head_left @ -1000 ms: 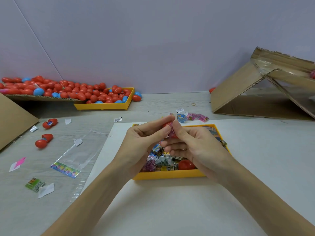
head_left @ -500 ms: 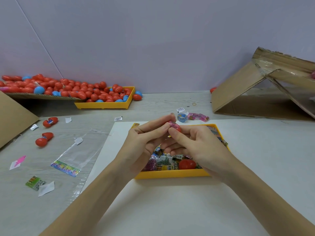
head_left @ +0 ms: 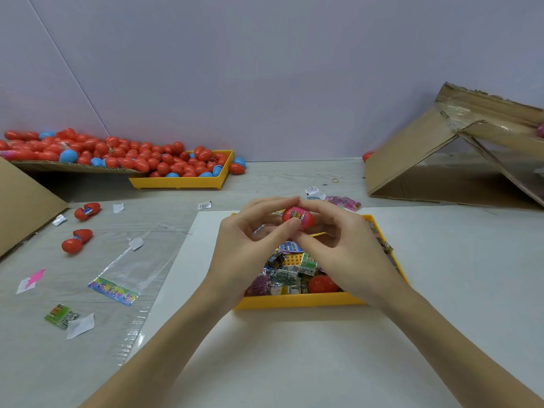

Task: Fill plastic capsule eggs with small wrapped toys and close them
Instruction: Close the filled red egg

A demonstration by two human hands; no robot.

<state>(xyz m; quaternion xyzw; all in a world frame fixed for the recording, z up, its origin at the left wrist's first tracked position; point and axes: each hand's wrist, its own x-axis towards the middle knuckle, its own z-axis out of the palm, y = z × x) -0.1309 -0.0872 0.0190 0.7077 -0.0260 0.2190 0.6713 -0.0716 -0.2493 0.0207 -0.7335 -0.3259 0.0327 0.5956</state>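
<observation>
We take the near tray [head_left: 297, 303] as our landmark, the yellow one full of wrapped toys [head_left: 290, 270]. Above its far half, both hands meet around one red egg [head_left: 298, 217] with a pink toy wrapper [head_left: 296, 214] showing at its open side. The egg lies with its long axis roughly crosswise, left to right, so each hand faces one end.

Our left hand [head_left: 250, 245] pinches the egg from the left and below, thumb tip under it and forefinger arching over the top. Our right hand [head_left: 344, 245] pinches it from the right, fingers curled over the far end and thumb beneath. Neither is wide; both are closed narrowly on the egg. The two are about equally near, since both already touch it.

We judge the toy is seated but not fully in, and the halves are not yet pressed together. Whether a second half sits under the right fingers we cannot tell. The closing push should run along that crosswise axis, the hands driving toward each other; wrapper caught in the seam could keep it from snapping shut.

Inside the tray, at its near right corner, another red egg [head_left: 322, 284] lies among the toys. Far left of the tray, across the counter [head_left: 176, 219], a second tray [head_left: 182, 182] holds a heap of eggs [head_left: 164, 163].
</observation>
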